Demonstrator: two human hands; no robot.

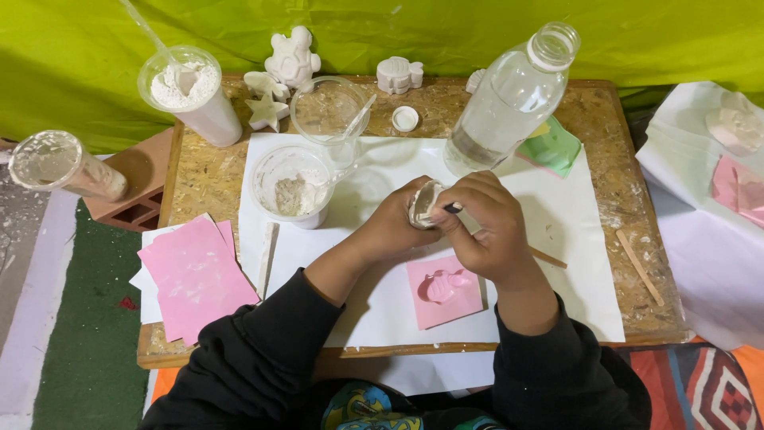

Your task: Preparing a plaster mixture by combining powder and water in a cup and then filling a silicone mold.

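From my remote seat, my left hand (395,225) cupped a small white cast (422,205) above the desk (613,183); my right hand (483,223), just right of it, gripped a dark tool (452,209) pointing leftward into the cast.

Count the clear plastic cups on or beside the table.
4. One with white powder and a straw at the back left; an empty one behind the paper; one with powder residue on the paper; one off the table's left edge.

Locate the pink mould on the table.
The pink mould lies on the white paper near the table's front edge, just below the right hand.
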